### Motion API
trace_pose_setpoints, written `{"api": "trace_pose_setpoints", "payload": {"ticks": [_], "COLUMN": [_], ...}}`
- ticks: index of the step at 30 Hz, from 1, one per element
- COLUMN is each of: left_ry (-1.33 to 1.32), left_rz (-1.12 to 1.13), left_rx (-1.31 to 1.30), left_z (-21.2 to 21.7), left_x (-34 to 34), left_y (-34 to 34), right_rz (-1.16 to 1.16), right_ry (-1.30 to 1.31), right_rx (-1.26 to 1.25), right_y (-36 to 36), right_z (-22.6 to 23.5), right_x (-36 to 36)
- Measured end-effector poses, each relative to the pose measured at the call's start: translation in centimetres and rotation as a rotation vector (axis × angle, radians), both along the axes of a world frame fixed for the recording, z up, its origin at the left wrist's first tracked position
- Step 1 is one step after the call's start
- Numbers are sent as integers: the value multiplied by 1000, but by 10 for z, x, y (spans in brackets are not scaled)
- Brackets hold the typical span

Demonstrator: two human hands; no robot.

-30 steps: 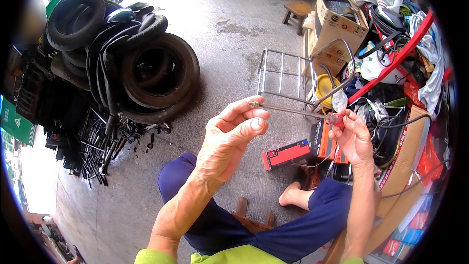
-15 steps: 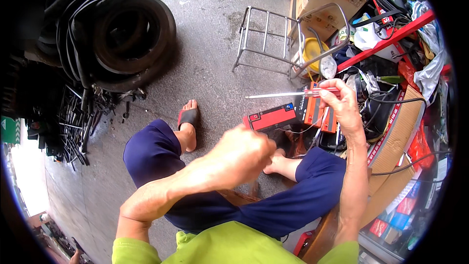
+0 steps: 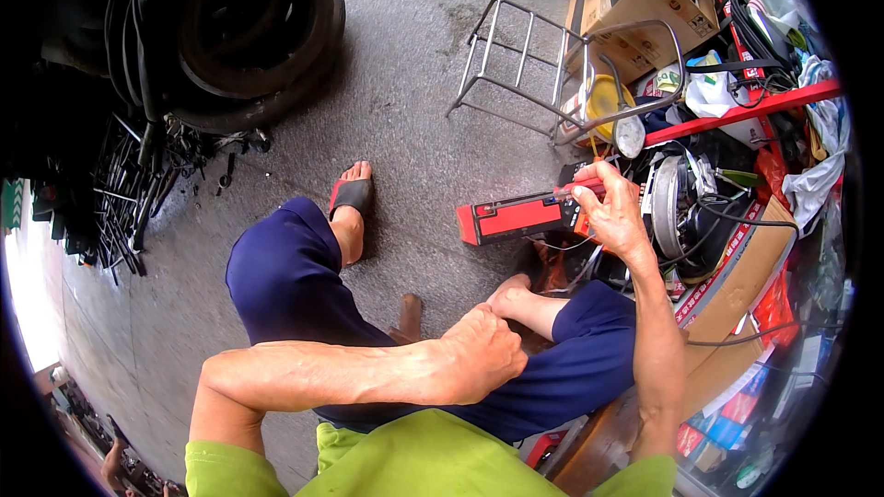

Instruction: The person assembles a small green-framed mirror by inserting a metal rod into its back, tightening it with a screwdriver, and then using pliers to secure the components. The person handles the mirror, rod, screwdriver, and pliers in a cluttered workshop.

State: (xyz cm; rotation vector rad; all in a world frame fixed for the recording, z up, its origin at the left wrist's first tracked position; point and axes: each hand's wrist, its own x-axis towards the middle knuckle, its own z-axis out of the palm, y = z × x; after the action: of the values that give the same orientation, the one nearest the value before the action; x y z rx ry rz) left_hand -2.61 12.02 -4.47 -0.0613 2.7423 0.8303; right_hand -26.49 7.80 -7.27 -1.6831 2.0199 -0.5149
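Note:
My right hand [image 3: 610, 213] is closed round the red handle of a screwdriver [image 3: 591, 188]. The screwdriver points left, over a red and black box-shaped battery [image 3: 502, 221] on the floor; whether its tip touches the battery I cannot tell. Behind my right fingers, an orange and black block [image 3: 573, 212] partly shows. Nearer to me, my left hand [image 3: 483, 354] is closed in a fist above my right leg, beside the bare foot. Its curled fingers face away, so anything inside them is hidden.
A metal rack frame [image 3: 525, 64] stands ahead, beside a cardboard box [image 3: 645, 14]. Cables, bags and a red bar [image 3: 746, 112] crowd the right, with a cardboard flap [image 3: 737, 281] nearer. Stacked tyres [image 3: 258, 37] and loose metal rods [image 3: 124, 193] lie left.
My left hand has come down and back toward my body, off the battery. My right hand has shifted slightly left and lower, still with the screwdriver. The view has tilted a little.

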Motion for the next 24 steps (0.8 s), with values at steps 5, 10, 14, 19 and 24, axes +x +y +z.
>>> {"api": "trace_pose_setpoints", "payload": {"ticks": [5,10,14,19,24], "left_ry": [-70,-88,-128,-121,-106], "left_rz": [-30,-32,-65,-65,-58], "left_rx": [-51,-82,-91,-102,-120], "left_z": [-2,-7,-8,-11,-11], "left_x": [-1,-1,-2,-3,-2], "left_y": [4,10,12,13,13], "right_rz": [-15,-20,-20,-4,15], "right_ry": [-23,-29,-18,23,23], "right_rx": [-6,10,46,54,24], "right_y": [2,-1,-3,-4,-3], "right_z": [-13,-5,1,3,-3], "right_x": [-10,0,3,6,5]}}
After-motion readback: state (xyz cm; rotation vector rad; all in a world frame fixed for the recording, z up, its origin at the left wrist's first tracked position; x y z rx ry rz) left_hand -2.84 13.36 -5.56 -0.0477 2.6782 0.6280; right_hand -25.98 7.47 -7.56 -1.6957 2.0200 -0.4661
